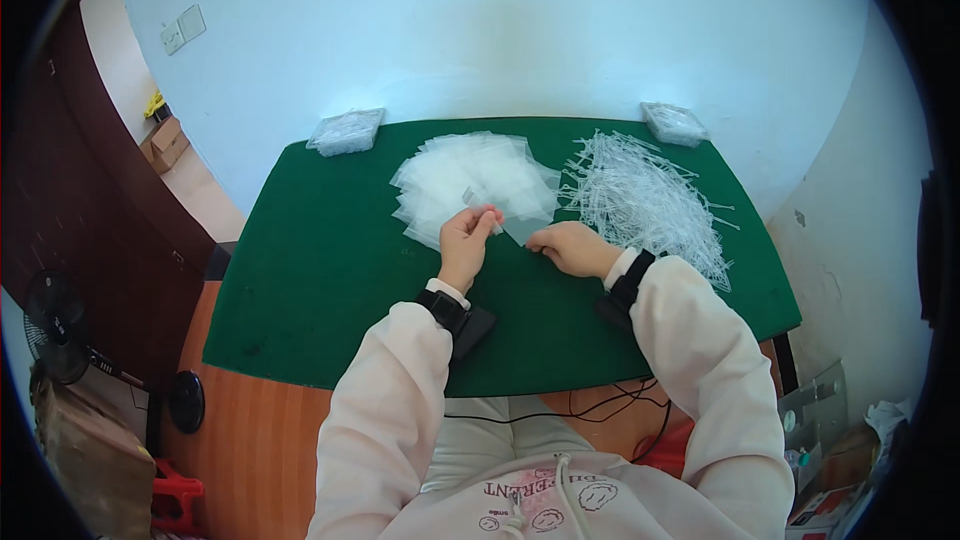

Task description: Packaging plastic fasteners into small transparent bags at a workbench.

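Bag pile (440, 172) was clear, flat, overlapped, approx. round, on green tbl (310, 270). 1 bag (523, 227) stuck out, near edge.

The table top (330, 270) is plain deep green. The flat bags (430, 175) are milky white, half see-through. The thin sticks (640, 195) look colourless, perhaps slightly greyish; they are too fine here to be sure. The sleeves (385, 395) are pale cream-pink, the wrist straps (443, 309) black, the floor (262, 430) orange-brown with plank lines.
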A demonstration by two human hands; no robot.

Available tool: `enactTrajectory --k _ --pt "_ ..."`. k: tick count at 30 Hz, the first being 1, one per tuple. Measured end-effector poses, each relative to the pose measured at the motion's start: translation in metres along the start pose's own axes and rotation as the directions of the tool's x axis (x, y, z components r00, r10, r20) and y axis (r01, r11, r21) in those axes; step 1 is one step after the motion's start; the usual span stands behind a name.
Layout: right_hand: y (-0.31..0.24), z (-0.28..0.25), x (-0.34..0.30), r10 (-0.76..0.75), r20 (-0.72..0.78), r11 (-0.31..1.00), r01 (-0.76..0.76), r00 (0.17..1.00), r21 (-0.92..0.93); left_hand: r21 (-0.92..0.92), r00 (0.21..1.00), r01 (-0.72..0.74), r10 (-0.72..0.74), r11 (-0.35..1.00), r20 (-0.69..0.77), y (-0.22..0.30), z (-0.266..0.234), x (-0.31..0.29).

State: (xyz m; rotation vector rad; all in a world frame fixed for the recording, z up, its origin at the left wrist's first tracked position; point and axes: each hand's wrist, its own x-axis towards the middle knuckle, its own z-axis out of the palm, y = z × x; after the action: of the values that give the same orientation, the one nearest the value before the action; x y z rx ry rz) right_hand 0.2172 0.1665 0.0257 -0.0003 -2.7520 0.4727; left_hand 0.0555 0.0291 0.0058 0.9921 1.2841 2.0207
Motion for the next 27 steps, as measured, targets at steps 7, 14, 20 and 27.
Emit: enactTrajectory --k 7,14,20,27 --pt "-0.017 -0.002 0.019 0.000 -0.010 0.976 -0.002 1.000 -0.218 -0.017 0.997 -0.012 0.010 1.000 -0.072 -0.004 -0.006 0.003" --pt "-0.013 0.027 0.020 0.033 -0.024 0.982 -0.037 0.999 -0.185 -0.052 0.997 -0.011 0.006 0.999 -0.082 -0.007 -0.005 0.006" --pt "-0.030 -0.046 -0.014 0.094 0.390 0.995 -0.093 0.916 -0.020 -0.055 0.999 0.009 -0.011 0.998 -0.052 -0.002 -0.002 0.001" --pt "-0.037 -0.046 0.005 0.362 0.179 0.923 -0.325 0.915 -0.206 -0.023 0.998 0.067 -0.067 0.997 0.007 -0.002 -0.001 0.000"
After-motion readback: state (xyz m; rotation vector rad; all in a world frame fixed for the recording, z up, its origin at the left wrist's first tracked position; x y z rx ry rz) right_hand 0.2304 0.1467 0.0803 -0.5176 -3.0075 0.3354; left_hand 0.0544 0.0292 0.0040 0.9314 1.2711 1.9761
